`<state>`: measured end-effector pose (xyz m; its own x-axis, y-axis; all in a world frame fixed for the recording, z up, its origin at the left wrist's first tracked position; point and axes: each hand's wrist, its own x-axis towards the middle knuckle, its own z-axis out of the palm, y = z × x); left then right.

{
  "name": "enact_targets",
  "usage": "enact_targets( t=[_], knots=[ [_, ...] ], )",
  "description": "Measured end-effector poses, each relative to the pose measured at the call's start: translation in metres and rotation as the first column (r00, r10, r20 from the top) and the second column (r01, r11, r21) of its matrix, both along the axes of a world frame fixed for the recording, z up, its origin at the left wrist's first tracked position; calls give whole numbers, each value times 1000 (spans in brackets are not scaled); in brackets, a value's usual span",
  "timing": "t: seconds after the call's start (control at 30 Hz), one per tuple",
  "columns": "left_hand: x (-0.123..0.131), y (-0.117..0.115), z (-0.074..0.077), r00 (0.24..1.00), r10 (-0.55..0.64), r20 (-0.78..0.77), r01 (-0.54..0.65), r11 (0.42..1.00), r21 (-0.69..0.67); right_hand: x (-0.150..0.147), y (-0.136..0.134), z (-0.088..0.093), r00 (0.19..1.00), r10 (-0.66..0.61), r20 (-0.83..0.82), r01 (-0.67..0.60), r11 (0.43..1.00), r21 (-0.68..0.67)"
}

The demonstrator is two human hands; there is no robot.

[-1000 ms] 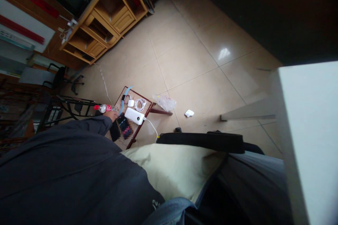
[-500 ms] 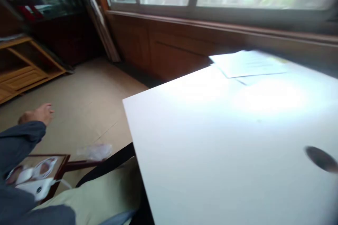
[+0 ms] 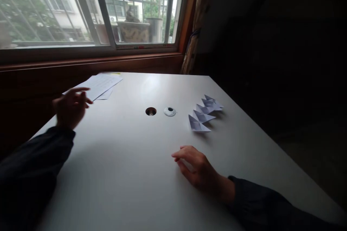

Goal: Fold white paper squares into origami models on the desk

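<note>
My left hand [image 3: 71,107] hovers over the left part of the white table [image 3: 130,173], fingers loosely spread, holding nothing, close to a stack of white paper sheets [image 3: 101,84]. Near the middle front, my right hand [image 3: 195,169] rests on the table with its fingers curved and apart, empty. Several folded paper pieces [image 3: 204,113] lie in a row beyond the right hand. Both arms wear dark sleeves.
A round cable hole [image 3: 150,111] and its loose round cap [image 3: 169,112] sit at the table's centre. A barred window [image 3: 89,7] with a wooden sill runs behind the table, a curtain [image 3: 193,39] at its right. The right side of the room is dark.
The view swung up from the floor and a low stool with gadgets to the white table. My left hand rose from the stool to over the table; my right hand came into view.
</note>
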<state>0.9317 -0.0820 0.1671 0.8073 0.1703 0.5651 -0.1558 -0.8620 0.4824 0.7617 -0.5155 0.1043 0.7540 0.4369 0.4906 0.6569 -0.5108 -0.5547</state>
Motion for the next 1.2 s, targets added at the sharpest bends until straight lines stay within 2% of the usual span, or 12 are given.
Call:
enact_targets(
  t=[0.07, 0.13, 0.23, 0.27, 0.33, 0.4, 0.57, 0.7, 0.87, 0.93, 1.0, 1.2],
  knots=[
    [-3, -65, -25, 963, -270, 15, 268, 958, 100, -3, -5, 0, 997, -77, 11, 76, 995, 67],
    [-18, -102, -50, 832, -526, -176, 553, 808, 200, -1, -14, 0, 988, -143, 55, 138, 987, 77],
    [-45, -121, -74, 531, -706, -469, 841, 508, 186, 9, -41, 2, 935, -311, 168, 302, 950, 78],
    [-51, -123, -76, 519, -721, -459, 848, 499, 176, 14, -53, 4, 889, -405, 212, 393, 914, 99],
    [-60, -124, -75, 519, -753, -404, 851, 498, 166, 24, -75, 5, 777, -569, 270, 548, 822, 155],
    [-64, -124, -69, 531, -778, -336, 846, 507, 164, 31, -94, 4, 713, -637, 293, 625, 767, 147],
    [-76, -123, -62, 567, -775, -277, 823, 528, 207, 33, -102, -8, 820, -566, 88, 570, 821, -31],
    [-90, -122, -63, 617, -744, -256, 787, 593, 171, 31, -78, -10, 859, -510, 51, 511, 859, -10],
    [-103, -135, -56, 645, -723, -249, 729, 679, -82, 29, -10, -1, 952, -306, 33, 306, 952, -14],
    [-109, -140, -56, 639, -730, -242, 718, 679, -155, 25, 18, 0, 969, -244, 23, 245, 969, -19],
    [-114, -143, -59, 652, -729, -209, 719, 682, -136, 22, 39, -2, 978, -208, 9, 208, 978, -28],
    [-117, -141, -73, 673, -718, -179, 712, 694, -107, 20, 47, -11, 985, -171, -20, 170, 985, -33]
  ],
)
